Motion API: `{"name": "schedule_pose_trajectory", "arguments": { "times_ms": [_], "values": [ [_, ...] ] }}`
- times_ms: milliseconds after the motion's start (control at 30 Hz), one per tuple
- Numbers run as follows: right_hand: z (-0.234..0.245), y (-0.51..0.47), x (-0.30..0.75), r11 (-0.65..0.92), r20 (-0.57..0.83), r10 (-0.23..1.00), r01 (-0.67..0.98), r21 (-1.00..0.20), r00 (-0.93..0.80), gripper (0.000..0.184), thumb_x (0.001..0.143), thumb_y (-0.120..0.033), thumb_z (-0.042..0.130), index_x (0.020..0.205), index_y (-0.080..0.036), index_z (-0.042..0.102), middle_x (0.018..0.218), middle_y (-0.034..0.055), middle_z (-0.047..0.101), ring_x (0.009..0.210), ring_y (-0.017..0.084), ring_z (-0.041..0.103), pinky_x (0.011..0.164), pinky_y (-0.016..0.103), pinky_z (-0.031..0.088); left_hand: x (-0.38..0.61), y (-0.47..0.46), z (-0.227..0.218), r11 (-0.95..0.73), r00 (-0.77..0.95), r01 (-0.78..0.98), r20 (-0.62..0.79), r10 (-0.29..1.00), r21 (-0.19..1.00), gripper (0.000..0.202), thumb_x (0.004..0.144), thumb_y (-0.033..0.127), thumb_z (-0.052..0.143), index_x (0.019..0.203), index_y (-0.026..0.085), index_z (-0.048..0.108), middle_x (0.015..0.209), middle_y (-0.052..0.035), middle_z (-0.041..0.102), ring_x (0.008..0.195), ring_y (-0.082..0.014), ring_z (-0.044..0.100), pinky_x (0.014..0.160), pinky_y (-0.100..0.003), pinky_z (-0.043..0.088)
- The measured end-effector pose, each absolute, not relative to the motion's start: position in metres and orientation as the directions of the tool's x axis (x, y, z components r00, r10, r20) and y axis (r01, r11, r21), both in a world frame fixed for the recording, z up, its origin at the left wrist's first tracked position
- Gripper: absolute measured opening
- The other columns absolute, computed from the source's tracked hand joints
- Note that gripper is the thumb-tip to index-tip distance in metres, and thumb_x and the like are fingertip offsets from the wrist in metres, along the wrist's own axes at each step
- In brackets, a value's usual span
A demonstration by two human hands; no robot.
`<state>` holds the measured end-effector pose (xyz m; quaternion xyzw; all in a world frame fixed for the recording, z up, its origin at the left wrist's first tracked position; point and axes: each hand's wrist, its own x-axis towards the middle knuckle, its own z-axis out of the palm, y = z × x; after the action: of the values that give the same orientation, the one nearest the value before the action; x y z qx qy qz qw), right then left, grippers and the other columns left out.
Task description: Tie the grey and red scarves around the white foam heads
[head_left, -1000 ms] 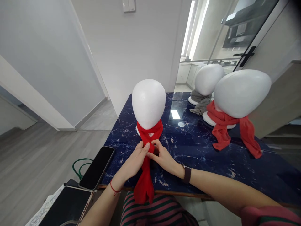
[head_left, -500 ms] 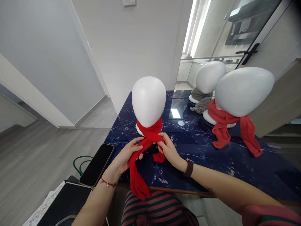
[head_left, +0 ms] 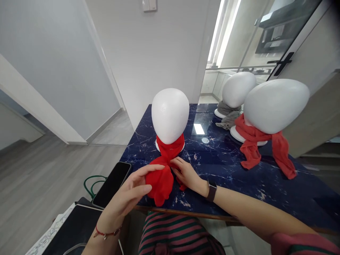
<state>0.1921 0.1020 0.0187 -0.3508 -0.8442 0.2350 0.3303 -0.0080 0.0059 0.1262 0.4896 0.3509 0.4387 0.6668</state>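
Note:
A white, faceless mannequin head (head_left: 170, 115) stands upright in front of me, with a bright red scarf (head_left: 160, 186) around its neck. In front of the neck the scarf narrows to a gathered point, and its wide end lies bunched on the table. My right hand (head_left: 187, 175) is closed on the scarf beside that gather; a short bit of red cloth shows under it. To the left, my left hand (head_left: 130, 189) has thumb and index finger apart, and its index fingertip rests at the edge of the bunched end.
On the right of the dark blue marbled table (head_left: 217, 163) stand a mannequin head (head_left: 276, 104) with a coral scarf (head_left: 280, 152) and another head (head_left: 239, 88) with a grey scarf (head_left: 230, 118). A black phone (head_left: 113, 184) lies at the left table edge, by a black case (head_left: 71, 230).
The long scarf end that hung over the table edge now lies bunched on the table. My left hand has loosened and drawn back left; my right hand stays at the gather.

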Motion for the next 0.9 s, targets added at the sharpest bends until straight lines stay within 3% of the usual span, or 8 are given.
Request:
{"name": "schedule_pose_trajectory", "arguments": {
  "times_ms": [133,233,300,433,533,633,767,900],
  "values": [
    [0.028,0.096,0.194,0.74,0.454,0.672,0.502,-0.448,-0.585,0.025,0.089,-0.025,0.048,0.113,-0.019,0.053,0.116,0.0113,0.054,0.096,0.02,0.058,0.08,0.034,0.049,0.0,0.001,0.127,-0.025,0.291,0.25,-0.05,0.955,0.968,0.041,0.08,0.023,0.055,0.121,0.027,0.056,0.124,-0.0063,0.057,0.111,-0.025,0.054,0.095,-0.038,0.043],
    [0.035,0.088,0.195,0.81,0.597,0.572,0.499,-0.307,-0.562,0.043,0.085,-0.031,0.055,0.124,-0.017,0.047,0.126,0.0155,0.049,0.117,0.026,0.048,0.093,0.043,0.042,0.014,0.001,0.119,-0.201,0.28,0.589,0.035,0.959,0.783,0.053,0.081,0.012,0.045,0.13,0.031,0.046,0.123,-0.0054,0.056,0.109,-0.0221,0.055,0.097,-0.04,0.041],
    [0.037,0.084,0.194,0.841,0.632,0.523,0.469,-0.271,-0.572,0.054,0.085,-0.029,0.053,0.135,-0.016,0.035,0.131,0.0171,0.047,0.122,0.025,0.044,0.094,0.042,0.041,0.023,-0.001,0.114,-0.28,0.332,0.668,0.061,0.941,0.689,0.064,0.078,0.006,0.041,0.137,0.031,0.037,0.122,-0.0062,0.056,0.108,-0.0219,0.055,0.095,-0.041,0.043],
    [0.032,0.08,0.19,0.88,0.567,0.471,0.311,-0.36,-0.676,0.056,0.088,-0.027,0.046,0.139,-0.015,0.028,0.131,0.0154,0.05,0.119,0.021,0.048,0.09,0.038,0.044,0.038,-0.002,0.113,-0.309,0.332,0.541,0.138,0.933,0.783,0.064,0.079,0.009,0.047,0.138,0.031,0.034,0.125,-0.0065,0.054,0.109,-0.0213,0.055,0.097,-0.039,0.042],
    [0.032,0.078,0.19,0.824,0.558,0.524,0.216,-0.524,-0.643,0.041,0.088,-0.029,0.045,0.128,-0.02,0.044,0.112,0.0086,0.063,0.098,0.018,0.06,0.084,0.033,0.047,0.038,0.006,0.112,-0.18,0.259,0.227,0.119,0.959,0.957,0.053,0.084,0.023,0.051,0.134,0.029,0.036,0.123,-0.0079,0.055,0.091,-0.0168,0.061,0.085,-0.033,0.05],
    [0.036,0.073,0.194,0.693,0.567,0.679,0.153,-0.704,-0.467,0.025,0.086,-0.028,0.048,0.109,-0.022,0.056,0.093,0.0032,0.067,0.08,0.016,0.063,0.074,0.028,0.048,0.029,0.026,0.099,-0.103,0.114,0.036,0.099,0.989,0.994,0.04,0.087,0.031,0.047,0.127,0.025,0.042,0.121,-0.0089,0.053,0.086,-0.0152,0.062,0.075,-0.029,0.052],
    [0.042,0.07,0.197,0.492,0.485,0.839,-0.035,-0.87,-0.246,0.012,0.083,-0.027,0.053,0.09,-0.019,0.058,0.076,-0.0013,0.063,0.065,0.012,0.057,0.059,0.021,0.045,0.018,0.058,0.069,-0.023,-0.052,0.195,0.033,0.998,0.981,0.04,0.079,0.025,0.054,0.118,0.02,0.048,0.121,-0.0119,0.05,0.094,-0.0193,0.059,0.073,-0.031,0.051],
    [0.051,0.071,0.196,0.401,0.412,0.889,-0.098,-0.911,-0.2,0.007,0.08,-0.025,0.057,0.083,-0.019,0.058,0.071,-0.0023,0.059,0.062,0.01,0.054,0.058,0.021,0.045,0.029,0.079,0.049,-0.014,0.07,0.388,-0.014,0.997,0.922,0.033,0.058,0.016,0.068,0.091,0.014,0.061,0.099,-0.0086,0.056,0.081,-0.0181,0.055,0.07,-0.03,0.047]
  ]
}}
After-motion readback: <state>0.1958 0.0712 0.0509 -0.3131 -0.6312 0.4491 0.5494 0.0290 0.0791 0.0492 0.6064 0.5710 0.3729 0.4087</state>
